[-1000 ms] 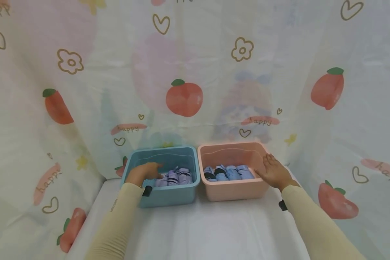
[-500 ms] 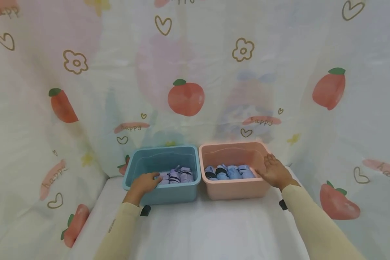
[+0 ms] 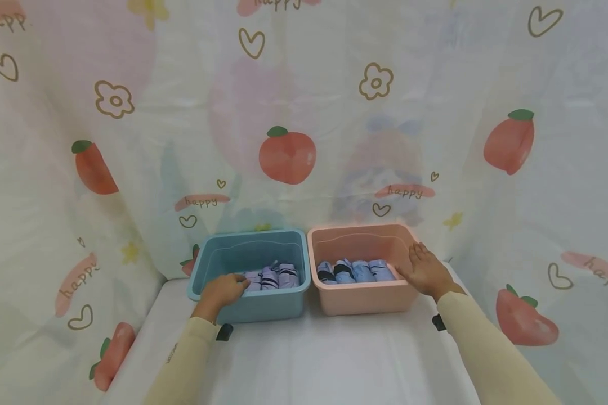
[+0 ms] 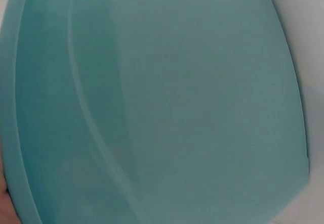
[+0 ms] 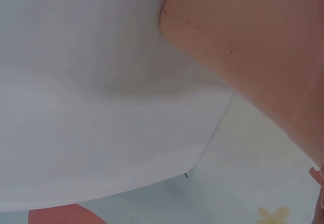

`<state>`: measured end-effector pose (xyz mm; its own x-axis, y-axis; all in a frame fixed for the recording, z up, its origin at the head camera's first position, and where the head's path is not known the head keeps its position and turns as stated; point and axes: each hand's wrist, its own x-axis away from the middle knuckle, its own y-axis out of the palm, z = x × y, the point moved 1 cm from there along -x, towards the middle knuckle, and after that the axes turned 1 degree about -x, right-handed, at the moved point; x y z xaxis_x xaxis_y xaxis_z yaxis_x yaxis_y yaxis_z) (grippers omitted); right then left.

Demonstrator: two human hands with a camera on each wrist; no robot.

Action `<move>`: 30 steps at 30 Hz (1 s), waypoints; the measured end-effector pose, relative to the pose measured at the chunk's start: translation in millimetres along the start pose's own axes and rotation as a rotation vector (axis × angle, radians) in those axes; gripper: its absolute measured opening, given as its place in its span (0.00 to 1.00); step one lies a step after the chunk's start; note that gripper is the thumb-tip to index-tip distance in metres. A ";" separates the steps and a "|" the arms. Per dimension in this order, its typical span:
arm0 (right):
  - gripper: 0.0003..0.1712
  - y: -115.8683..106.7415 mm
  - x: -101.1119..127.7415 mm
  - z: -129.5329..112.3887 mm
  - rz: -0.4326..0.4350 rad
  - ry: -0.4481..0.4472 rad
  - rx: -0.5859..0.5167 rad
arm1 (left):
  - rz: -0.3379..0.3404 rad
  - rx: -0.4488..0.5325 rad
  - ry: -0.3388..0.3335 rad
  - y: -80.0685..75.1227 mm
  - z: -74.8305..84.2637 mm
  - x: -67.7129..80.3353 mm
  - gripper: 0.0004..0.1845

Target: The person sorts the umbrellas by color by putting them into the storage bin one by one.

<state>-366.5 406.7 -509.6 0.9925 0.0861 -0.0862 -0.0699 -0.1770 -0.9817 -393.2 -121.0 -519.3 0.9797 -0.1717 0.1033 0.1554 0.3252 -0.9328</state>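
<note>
The blue bin (image 3: 248, 270) is sitting on the left of the white bench (image 3: 304, 360), its right wall touching the pink bin (image 3: 362, 267) beside it. The left hand (image 3: 224, 289) is resting over the blue bin's near rim, fingers curling down inside toward a row of rolled lilac bundles (image 3: 271, 277) that are lying along the bin's front; whether the fingers are actually closing on a bundle cannot be told, since the rim is hiding the tips. The left wrist view is showing only the blue bin's smooth outer wall (image 4: 162, 107), very close.

The right hand (image 3: 425, 270) is lying flat and wide, fingers straight, against the pink bin's right rim and holding nothing. Inside that bin a row of rolled blue bundles (image 3: 354, 271) is lying along the front wall. The right wrist view is showing the pink bin's wall (image 5: 253, 47) above the white bench surface.

Both sleeves are pale cream. A thin white curtain (image 3: 289, 152) printed with peaches, hearts, flowers and the word "happy" is hanging behind and around both sides of the bench, closing it in.
</note>
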 end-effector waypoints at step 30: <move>0.53 -0.6 22.3 7.4 0.090 0.000 0.018 | 0.399 -0.175 0.259 -59.8 -51.9 54.6 0.39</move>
